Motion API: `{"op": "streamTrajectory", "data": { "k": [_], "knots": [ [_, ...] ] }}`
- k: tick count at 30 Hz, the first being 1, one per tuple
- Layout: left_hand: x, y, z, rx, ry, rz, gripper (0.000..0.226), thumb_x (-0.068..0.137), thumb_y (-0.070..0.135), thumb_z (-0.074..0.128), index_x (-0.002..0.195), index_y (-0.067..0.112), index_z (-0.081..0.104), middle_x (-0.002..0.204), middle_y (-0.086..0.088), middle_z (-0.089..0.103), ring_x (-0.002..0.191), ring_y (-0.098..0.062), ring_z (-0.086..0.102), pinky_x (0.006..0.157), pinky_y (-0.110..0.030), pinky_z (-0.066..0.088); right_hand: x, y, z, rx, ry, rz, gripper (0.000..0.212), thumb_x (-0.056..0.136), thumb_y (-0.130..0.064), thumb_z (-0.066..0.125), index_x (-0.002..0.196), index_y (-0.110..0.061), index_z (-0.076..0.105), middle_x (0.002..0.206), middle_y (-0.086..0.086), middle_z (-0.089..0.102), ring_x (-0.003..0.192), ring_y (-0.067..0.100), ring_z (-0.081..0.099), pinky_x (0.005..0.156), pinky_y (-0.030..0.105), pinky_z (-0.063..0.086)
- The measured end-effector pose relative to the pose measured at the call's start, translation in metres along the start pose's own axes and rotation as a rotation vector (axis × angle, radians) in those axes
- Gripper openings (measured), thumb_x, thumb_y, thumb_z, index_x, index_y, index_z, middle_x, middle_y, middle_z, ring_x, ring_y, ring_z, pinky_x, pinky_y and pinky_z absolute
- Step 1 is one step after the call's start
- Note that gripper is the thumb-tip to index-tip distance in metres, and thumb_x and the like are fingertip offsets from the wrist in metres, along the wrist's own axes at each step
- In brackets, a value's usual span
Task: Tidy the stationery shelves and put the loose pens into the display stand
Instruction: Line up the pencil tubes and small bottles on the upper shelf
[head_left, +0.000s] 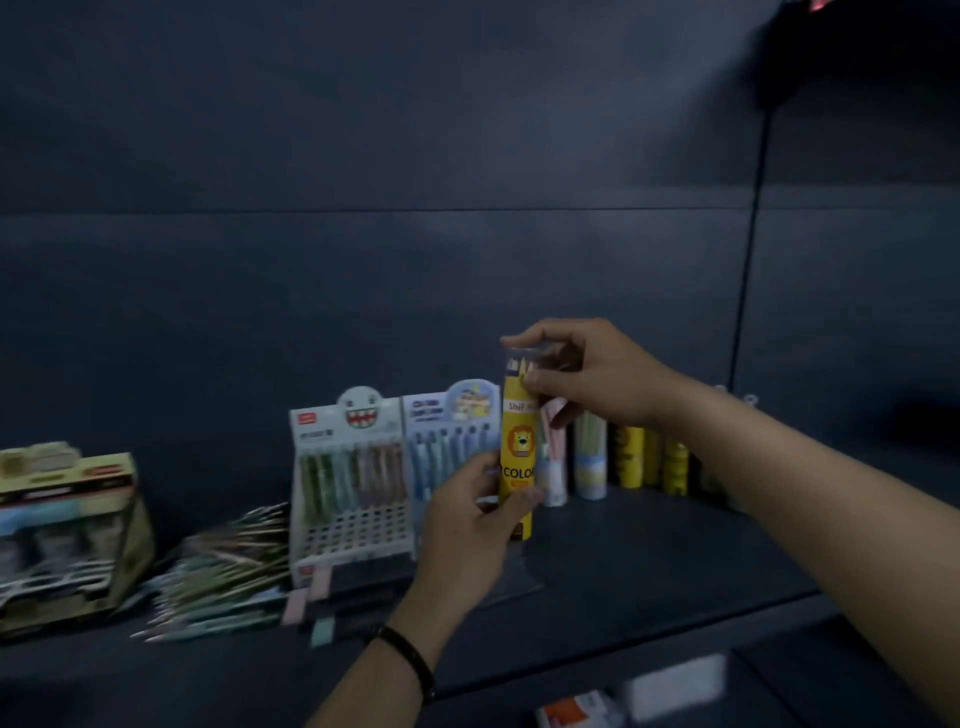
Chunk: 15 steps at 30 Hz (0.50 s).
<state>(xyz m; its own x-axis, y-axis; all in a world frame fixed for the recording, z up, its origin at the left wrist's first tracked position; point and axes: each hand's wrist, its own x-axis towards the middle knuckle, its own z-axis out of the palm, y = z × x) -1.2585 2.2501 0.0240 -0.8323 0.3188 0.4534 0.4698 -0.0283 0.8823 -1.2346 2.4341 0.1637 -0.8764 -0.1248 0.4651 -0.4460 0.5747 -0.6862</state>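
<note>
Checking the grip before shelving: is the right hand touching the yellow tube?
Touching. The head view shows the right hand curling its fingers round the clear top of the yellow tube, thumb pressed on its front.

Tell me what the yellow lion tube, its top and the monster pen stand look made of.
The yellow tube: printed card or paper wrap, smooth, slight sheen; blur leaves it open. Its top: clear plastic, pencil tips show through. The monster pen stand: printed card header, white grid base that looks like plastic.
</note>
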Motion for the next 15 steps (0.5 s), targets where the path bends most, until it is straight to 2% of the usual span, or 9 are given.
{"op": "streamTrajectory", "data": {
  "k": [5,7,10,13,15],
  "knots": [
    [0.022,-0.005,0.073,-0.068,-0.012,0.022,0.025,0.092,0.035,0.079,0.115,0.039,0.072,0.104,0.012,0.077,0.097,-0.01,0.073,0.079,-0.037,0.063,-0.025,0.026,-0.051,-0.148,0.105,0.055,0.043,0.093,-0.022,0.081,0.133,-0.037,0.07,0.094,-0.002,0.079,0.083,0.016,0.078,0.066,0.044,0.067],
    [0.031,-0.007,0.098,-0.069,-0.031,0.046,0.022,0.092,0.032,0.08,0.111,0.04,0.072,0.099,0.013,0.077,0.092,-0.007,0.072,0.076,-0.034,0.063,-0.032,0.039,-0.067,-0.243,0.164,0.06,0.046,0.09,-0.026,0.083,0.131,-0.041,0.069,0.094,-0.007,0.078,0.08,0.011,0.076,0.068,0.041,0.066],
    [0.044,-0.012,0.128,-0.044,-0.078,0.077,0.023,0.092,0.033,0.08,0.113,0.034,0.072,0.097,0.013,0.077,0.09,-0.007,0.073,0.072,-0.028,0.062,-0.038,0.063,-0.09,-0.308,0.238,0.084,0.048,0.088,-0.024,0.085,0.131,-0.038,0.07,0.095,-0.015,0.074,0.074,0.006,0.074,0.071,0.035,0.065],
    [0.058,-0.032,0.147,0.007,-0.141,0.037,0.035,0.093,0.045,0.076,0.125,0.04,0.063,0.104,0.014,0.075,0.095,0.0,0.071,0.08,-0.026,0.061,-0.038,0.091,-0.109,-0.314,0.286,0.15,0.05,0.087,-0.024,0.085,0.134,-0.033,0.069,0.088,-0.008,0.077,0.07,0.008,0.075,0.078,0.037,0.065],
    [0.062,-0.052,0.157,0.106,-0.178,-0.022,0.031,0.095,0.048,0.071,0.12,0.047,0.053,0.112,0.016,0.07,0.098,0.006,0.067,0.084,-0.018,0.056,-0.035,0.11,-0.118,-0.367,0.293,0.176,0.053,0.087,-0.026,0.084,0.136,-0.034,0.067,0.095,-0.015,0.074,0.08,0.005,0.072,0.083,0.032,0.064]
  ]
}}
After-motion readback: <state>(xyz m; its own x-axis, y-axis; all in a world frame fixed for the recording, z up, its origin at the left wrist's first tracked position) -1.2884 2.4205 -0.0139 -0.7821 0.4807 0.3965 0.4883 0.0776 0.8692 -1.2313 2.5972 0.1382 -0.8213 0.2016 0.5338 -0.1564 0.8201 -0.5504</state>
